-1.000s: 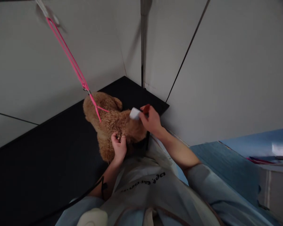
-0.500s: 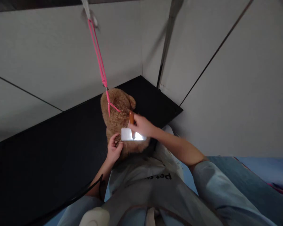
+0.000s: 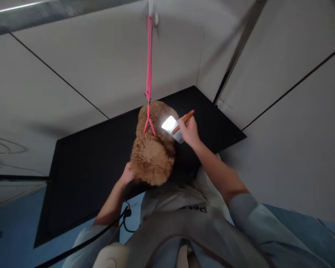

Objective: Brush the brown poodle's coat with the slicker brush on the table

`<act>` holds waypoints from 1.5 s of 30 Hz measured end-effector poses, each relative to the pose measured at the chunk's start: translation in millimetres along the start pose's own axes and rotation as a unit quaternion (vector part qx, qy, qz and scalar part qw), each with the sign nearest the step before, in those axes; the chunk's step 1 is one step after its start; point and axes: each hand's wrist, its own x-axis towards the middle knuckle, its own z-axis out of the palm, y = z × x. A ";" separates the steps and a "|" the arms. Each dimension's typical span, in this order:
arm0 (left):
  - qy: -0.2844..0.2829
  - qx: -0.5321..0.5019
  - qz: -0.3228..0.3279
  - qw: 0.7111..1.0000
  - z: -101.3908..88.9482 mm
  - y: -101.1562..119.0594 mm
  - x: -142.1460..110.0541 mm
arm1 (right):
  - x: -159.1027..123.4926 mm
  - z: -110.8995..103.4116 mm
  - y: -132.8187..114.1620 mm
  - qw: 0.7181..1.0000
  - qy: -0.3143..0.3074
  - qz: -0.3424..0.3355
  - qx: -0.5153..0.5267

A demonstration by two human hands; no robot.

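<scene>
Currently, right hand grips brush by handle at side of dog on tabletop, left hand touching its rump, fingers hidden, grasp unclear.

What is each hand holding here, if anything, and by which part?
The right hand holds a brush by its brown handle. The left hand is against the furry animal; the fingers are hidden, so a grip cannot be told.
</scene>
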 end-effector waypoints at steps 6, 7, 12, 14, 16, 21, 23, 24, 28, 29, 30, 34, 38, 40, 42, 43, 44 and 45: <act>-0.090 0.102 -0.018 0.991 -16.6 19.4 15.8 | 4.7 1.7 28.6 0.993 -0.023 0.089 0.073; -0.056 0.151 0.011 0.987 -14.4 28.2 16.7 | 7.8 0.7 34.1 0.992 0.044 0.087 0.080; 0.102 0.291 0.236 0.922 58.1 78.3 18.6 | 7.2 1.3 60.6 0.973 -0.115 0.114 0.164; -0.040 0.383 0.248 0.889 101.5 86.9 22.1 | 7.2 -2.9 71.3 0.975 -0.024 0.152 0.160; -0.074 0.509 0.213 0.831 133.7 85.5 27.5 | 9.3 -10.0 81.2 0.972 0.090 0.155 0.154; -0.090 0.581 0.213 0.780 136.5 59.3 28.5 | 11.4 -17.0 98.7 0.982 0.032 0.115 0.147; -0.131 0.535 0.280 0.786 118.7 45.1 16.6 | 8.8 -12.3 101.2 0.981 0.068 0.114 0.139; -0.134 0.511 0.310 0.791 109.0 37.6 8.5 | 6.3 -8.1 101.1 0.980 0.082 0.110 0.144; -0.015 0.466 0.316 0.826 74.1 7.9 -25.4 | -4.6 13.4 89.9 0.976 -0.103 0.068 0.178; 0.012 0.456 0.303 0.837 67.6 1.5 -31.8 | -4.8 16.9 85.0 0.972 -0.144 0.063 0.175; 0.035 0.440 0.287 0.850 62.3 -4.2 -37.0 | -4.0 19.2 79.8 0.976 -0.125 0.071 0.164; 0.099 0.361 0.224 0.900 48.7 -20.9 -46.7 | -3.4 26.7 60.1 0.991 0.038 0.022 0.127; 0.079 0.378 0.227 0.894 35.9 -35.3 -48.4 | -16.2 44.4 49.5 0.971 -0.215 0.007 0.105; 0.041 0.387 0.238 0.890 27.9 -42.9 -49.5 | -18.0 48.9 46.4 0.988 -0.132 0.029 0.075; 0.018 0.383 0.256 0.887 21.5 -49.3 -50.8 | -18.6 49.6 41.8 0.997 -0.050 0.006 0.059; 0.012 0.381 0.268 0.885 19.6 -51.6 -51.4 | -19.8 50.0 38.5 0.996 -0.061 -0.019 0.057; 0.011 0.382 0.277 0.882 18.7 -53.1 -52.0 | -21.5 50.9 34.7 0.991 -0.114 -0.041 0.054; 0.010 0.384 0.286 0.878 18.7 -53.9 -52.6 | -23.3 52.5 30.6 0.981 -0.177 -0.054 0.049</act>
